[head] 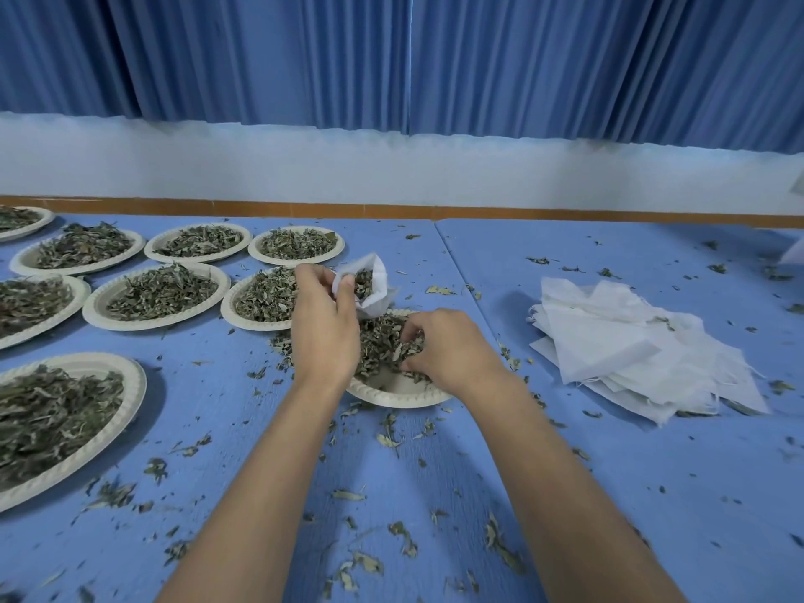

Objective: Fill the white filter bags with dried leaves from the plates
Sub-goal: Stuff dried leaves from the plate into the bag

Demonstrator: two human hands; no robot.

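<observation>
My left hand [324, 319] pinches a white filter bag [374, 285] by its rim and holds it with its mouth showing, above the far edge of a pale plate [393, 396]. Dried leaves show inside the bag's mouth. My right hand [443, 352] is down in the plate, fingers curled round a clump of dried leaves [378, 346]. The plate's near side is bare; the leaves lie heaped toward its far side.
Several more plates of dried leaves [161, 291] stand in rows at the left. A heap of empty white filter bags [631, 346] lies at the right. Loose leaf bits litter the blue table [565, 472]. A white wall and blue curtains stand behind.
</observation>
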